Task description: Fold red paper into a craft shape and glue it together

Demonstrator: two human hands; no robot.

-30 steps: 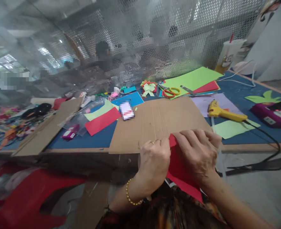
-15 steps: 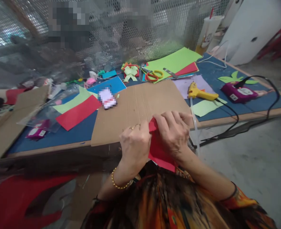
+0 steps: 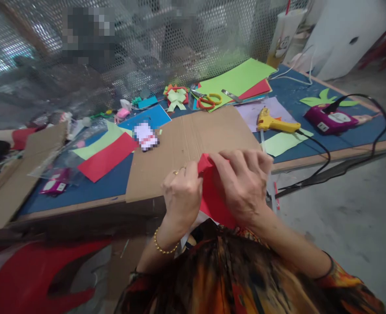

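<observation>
Red paper (image 3: 214, 198) hangs between my two hands at the table's front edge, its top end bent over. Fingers curled, my left hand (image 3: 182, 192) grips its left side; a ring and a beaded gold bracelet are on this arm. My right hand (image 3: 243, 183) is closed over the upper right part, its knuckles up and fingertips hidden. A white edge shows under the paper's lower left. Beneath and beyond the hands lies a brown cardboard sheet (image 3: 193, 135).
Right of the cardboard sit a yellow glue gun (image 3: 276, 121) with a cord and a purple box (image 3: 330, 118). Scissors (image 3: 209, 100) rest by green sheets (image 3: 239, 78) at the back. A red strip (image 3: 108, 159) lies left. A drink cup (image 3: 283, 39) stands back right.
My right hand has shifted slightly right and its fingers have spread over the paper. My left hand has moved a little left. More of the paper's bent top end shows between them.
</observation>
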